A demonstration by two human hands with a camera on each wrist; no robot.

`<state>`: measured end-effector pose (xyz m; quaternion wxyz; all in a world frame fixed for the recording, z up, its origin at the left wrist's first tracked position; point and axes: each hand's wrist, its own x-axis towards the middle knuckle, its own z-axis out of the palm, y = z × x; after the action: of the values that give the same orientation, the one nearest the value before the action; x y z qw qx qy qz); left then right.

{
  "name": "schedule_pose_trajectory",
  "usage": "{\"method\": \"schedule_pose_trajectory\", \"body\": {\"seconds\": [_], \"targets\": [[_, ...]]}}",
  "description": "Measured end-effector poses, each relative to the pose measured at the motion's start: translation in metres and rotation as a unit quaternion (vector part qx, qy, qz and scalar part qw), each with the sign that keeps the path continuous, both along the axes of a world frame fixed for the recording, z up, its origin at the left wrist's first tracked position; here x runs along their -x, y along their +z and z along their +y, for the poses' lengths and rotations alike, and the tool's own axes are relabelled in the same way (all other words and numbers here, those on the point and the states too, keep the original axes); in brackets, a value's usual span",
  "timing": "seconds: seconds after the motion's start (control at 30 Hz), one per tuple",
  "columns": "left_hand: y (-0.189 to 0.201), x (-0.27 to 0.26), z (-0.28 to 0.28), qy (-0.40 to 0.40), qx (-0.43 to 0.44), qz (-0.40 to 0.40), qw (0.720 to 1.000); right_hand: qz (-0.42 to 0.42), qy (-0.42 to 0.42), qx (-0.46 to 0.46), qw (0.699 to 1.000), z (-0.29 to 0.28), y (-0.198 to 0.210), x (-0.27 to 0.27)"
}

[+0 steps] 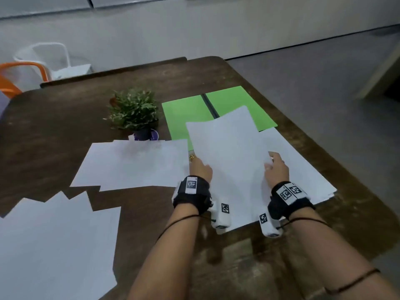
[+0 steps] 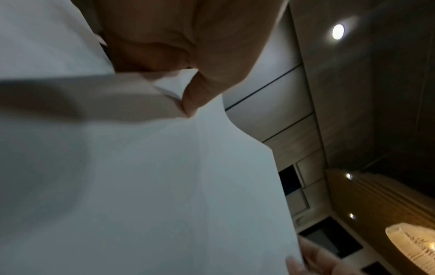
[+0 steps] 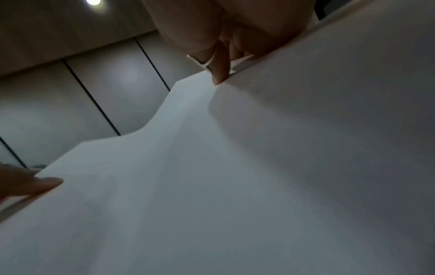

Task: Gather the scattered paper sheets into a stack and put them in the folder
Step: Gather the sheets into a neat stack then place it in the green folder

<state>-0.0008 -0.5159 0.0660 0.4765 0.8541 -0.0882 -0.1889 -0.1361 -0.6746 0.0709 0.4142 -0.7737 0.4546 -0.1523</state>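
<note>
I hold a white paper sheet [image 1: 227, 144] lifted and bowed between both hands. My left hand [image 1: 200, 165] pinches its left edge, thumb on top. My right hand [image 1: 276, 166] pinches its right edge. It hangs over a stack of white sheets [image 1: 303, 169] lying near the table's right edge. An open green folder [image 1: 186, 113] with a dark spine lies just beyond, partly covered by the lifted sheet. More sheets [image 1: 134, 163] lie to the left, and others [image 1: 56, 245] at the near left. In the wrist views the sheet [image 2: 164, 186] [image 3: 235, 186] fills the frame under my thumbs.
A small potted plant [image 1: 135, 114] stands on the dark wooden table [image 1: 54, 126] left of the folder. White and orange chairs [image 1: 43, 61] stand beyond the far left corner. The table's right edge drops to grey floor.
</note>
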Motion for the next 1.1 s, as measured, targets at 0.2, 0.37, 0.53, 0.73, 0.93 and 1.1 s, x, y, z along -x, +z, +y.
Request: {"method": "schedule_pose_trajectory", "body": {"seconds": [0.2, 0.37, 0.53, 0.73, 0.93, 1.1], "targets": [[-0.033, 0.042, -0.107, -0.064, -0.075, 0.016, 0.995, 0.113, 0.015, 0.024, 0.993, -0.117, -0.011, 0.03], [-0.05, 0.055, -0.147, -0.076, -0.158, 0.017, 0.984, 0.203, 0.05, 0.059, 0.976, -0.162, -0.038, 0.032], [-0.056, 0.061, -0.133, 0.009, -0.277, -0.069, 0.958, 0.29, 0.121, 0.182, 0.932, -0.151, -0.041, 0.025], [-0.044, 0.028, -0.036, 0.056, -0.32, -0.105, 0.94, 0.152, 0.331, 0.138, 0.921, -0.056, -0.039, -0.03], [-0.056, 0.011, 0.138, 0.162, -0.367, -0.079, 0.913, 0.131, 0.488, 0.122, 0.854, 0.09, -0.047, -0.116], [-0.072, 0.011, 0.288, 0.157, -0.452, 0.081, 0.874, 0.24, 0.517, 0.147, 0.809, 0.183, -0.074, -0.183]]}}
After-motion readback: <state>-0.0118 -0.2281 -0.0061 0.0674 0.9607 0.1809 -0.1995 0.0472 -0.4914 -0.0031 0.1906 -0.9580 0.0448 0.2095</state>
